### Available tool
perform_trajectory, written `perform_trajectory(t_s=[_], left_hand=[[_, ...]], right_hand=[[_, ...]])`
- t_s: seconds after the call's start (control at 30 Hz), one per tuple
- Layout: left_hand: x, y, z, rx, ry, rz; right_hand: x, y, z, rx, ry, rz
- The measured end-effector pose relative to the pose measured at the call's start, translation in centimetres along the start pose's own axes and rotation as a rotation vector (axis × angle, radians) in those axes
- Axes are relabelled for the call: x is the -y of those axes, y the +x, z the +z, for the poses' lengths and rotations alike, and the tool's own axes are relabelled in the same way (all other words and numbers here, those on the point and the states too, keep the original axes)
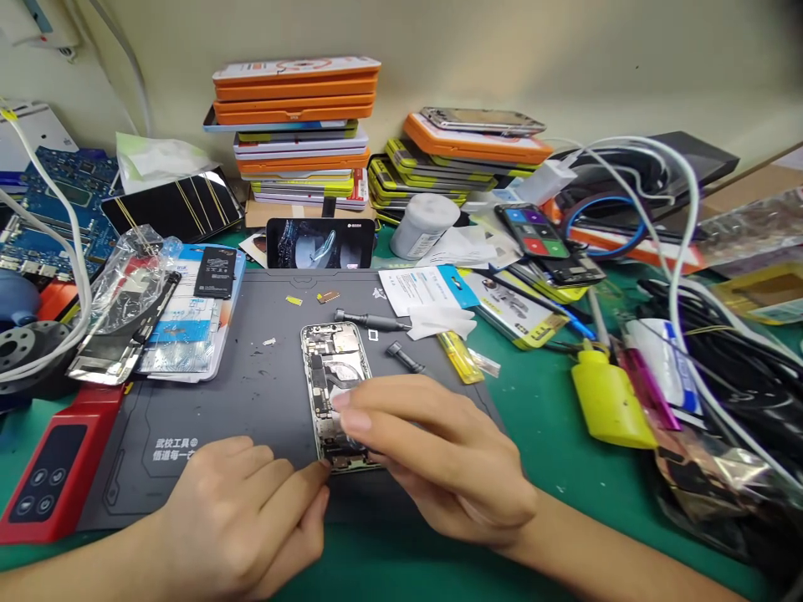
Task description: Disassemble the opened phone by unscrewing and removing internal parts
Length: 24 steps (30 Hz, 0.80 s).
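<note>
An opened phone (pixel 319 368) lies face up on the grey work mat, its circuit board and inner parts bare. My left hand (pixel 242 510) is closed, with thumb and forefinger at the phone's lower left corner, gripping its edge. Over the middle of the phone my right hand (pixel 439 460) pinches a small white piece of tissue (pixel 339 395) between thumb and fingers; the hand hides the phone's lower right side. Just beyond the phone lie a dark screwdriver (pixel 370 320) and a short dark driver piece (pixel 405 358).
Behind the grey mat (pixel 263 401) leans a phone showing a video (pixel 319 243). Stacked orange boxes (pixel 294 88) stand at the wall. A red device (pixel 63 464) sits at left; a yellow bottle (pixel 608 397) and tangled cables (pixel 721 376) are at right.
</note>
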<state>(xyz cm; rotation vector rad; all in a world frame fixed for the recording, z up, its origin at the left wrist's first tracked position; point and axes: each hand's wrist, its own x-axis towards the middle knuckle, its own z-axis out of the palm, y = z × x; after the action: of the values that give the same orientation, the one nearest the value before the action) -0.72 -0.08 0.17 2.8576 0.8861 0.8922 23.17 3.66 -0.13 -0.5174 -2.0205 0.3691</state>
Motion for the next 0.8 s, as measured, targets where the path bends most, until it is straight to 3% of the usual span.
perform_trajectory(t_s=[0.47, 0.8], left_hand=[[-0.04, 0.09, 0.44, 0.023, 0.188, -0.012], [-0.14, 0.06, 0.56, 0.017, 0.186, -0.010]], right_hand=[[0.01, 0.03, -0.11, 0.029, 0.032, 0.026], [0.22, 0.08, -0.34, 0.020, -0.027, 0.017]])
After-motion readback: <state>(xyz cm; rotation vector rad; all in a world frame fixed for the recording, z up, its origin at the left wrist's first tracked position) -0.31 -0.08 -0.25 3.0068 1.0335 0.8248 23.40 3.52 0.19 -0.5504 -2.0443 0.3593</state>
